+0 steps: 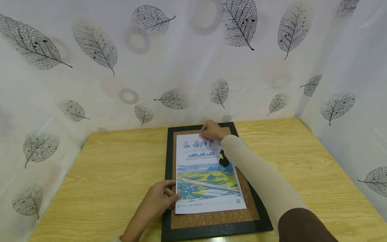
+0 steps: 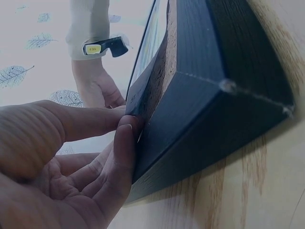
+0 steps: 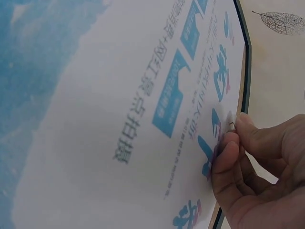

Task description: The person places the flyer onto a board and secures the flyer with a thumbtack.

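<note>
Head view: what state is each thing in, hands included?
Corkboard: lying flat, partly covered.
Poster: face up on the corkboard.
Left hand: pinching the poster's left edge.
Right hand: pinching something too small to identify at the poster's top.
Wrist device: worn over the right sleeve.

Spreads as a yellowish wood-grained tabletop (image 1: 115,168) on both sides of the black-framed corkboard (image 1: 214,220); carries that corkboard lying flat.

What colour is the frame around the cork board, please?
The frame is black, which shows best in the head view.
</note>
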A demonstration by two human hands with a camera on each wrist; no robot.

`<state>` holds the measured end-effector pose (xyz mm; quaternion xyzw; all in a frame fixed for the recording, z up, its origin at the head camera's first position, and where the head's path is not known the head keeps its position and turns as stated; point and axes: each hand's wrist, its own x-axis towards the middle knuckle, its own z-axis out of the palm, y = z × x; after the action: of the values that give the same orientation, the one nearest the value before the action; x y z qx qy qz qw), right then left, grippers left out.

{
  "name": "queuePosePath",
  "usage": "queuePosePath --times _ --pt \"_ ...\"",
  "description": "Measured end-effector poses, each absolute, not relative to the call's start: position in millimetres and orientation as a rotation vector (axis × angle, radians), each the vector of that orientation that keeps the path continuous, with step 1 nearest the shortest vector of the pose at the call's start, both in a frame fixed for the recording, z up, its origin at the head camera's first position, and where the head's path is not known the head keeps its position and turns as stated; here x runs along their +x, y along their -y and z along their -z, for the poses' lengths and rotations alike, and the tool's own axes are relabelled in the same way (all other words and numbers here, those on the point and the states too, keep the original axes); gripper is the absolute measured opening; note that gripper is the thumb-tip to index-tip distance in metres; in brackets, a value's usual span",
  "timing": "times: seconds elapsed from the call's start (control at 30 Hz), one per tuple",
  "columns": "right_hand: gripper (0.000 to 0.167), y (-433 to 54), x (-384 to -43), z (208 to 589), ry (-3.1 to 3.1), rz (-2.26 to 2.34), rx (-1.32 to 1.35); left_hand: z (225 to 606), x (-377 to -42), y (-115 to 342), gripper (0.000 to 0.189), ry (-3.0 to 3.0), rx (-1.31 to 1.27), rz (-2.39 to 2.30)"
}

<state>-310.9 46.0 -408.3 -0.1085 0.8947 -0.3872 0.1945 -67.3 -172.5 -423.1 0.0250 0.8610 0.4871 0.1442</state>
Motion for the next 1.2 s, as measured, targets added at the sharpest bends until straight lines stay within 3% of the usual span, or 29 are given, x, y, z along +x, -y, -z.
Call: queuePosePath --times 1.2 --pt "0.013 -47.9 -311.7 412.8 -2.526 1.107 -0.252 425.6 -66.7 166.6 0.057 -2.688 -0.017 -1.194"
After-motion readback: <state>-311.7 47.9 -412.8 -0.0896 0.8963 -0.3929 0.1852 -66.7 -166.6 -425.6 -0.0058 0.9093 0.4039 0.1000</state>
